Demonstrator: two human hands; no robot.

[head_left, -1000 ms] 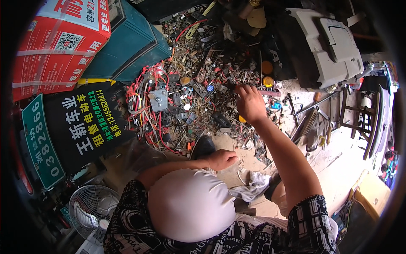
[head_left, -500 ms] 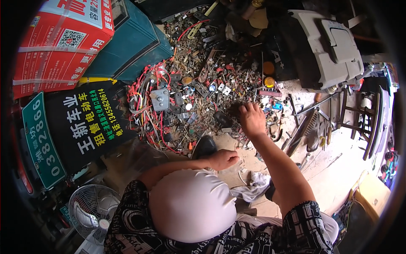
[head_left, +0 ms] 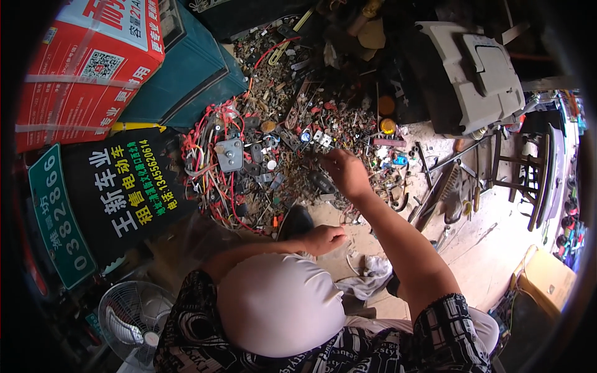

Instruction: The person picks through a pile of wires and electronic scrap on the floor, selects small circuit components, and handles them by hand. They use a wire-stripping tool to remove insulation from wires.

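Head view looks down on a person crouched over a heap of scrap parts [head_left: 292, 143] spread across the ground: screws, small metal pieces, switches and plastic bits, with red wires [head_left: 208, 168] tangled along its left edge and a grey square plate [head_left: 229, 154] lying among them. The right hand [head_left: 346, 172] is stretched out over the middle of the heap, fingers curled down into the small parts; it seems to pinch something, but the piece is too small to tell, so whether the fingers are closed on anything cannot be told. The left hand [head_left: 323, 238] is drawn in near the body, loosely fisted, touching or just above the ground beside a dark rounded object [head_left: 295, 221] at the near edge of the heap; nothing clearly shows in its grasp. A crumpled white rag [head_left: 371, 273] lies on the ground just beside the right forearm. To the left stand a red cardboard box [head_left: 87, 62], a teal case [head_left: 193, 68] and a black sign [head_left: 118, 193]. A grey plastic housing [head_left: 479, 74] sits at the upper right, long metal tools [head_left: 448, 186] lie right of the heap, and a small fan [head_left: 134, 317] is at the lower left.
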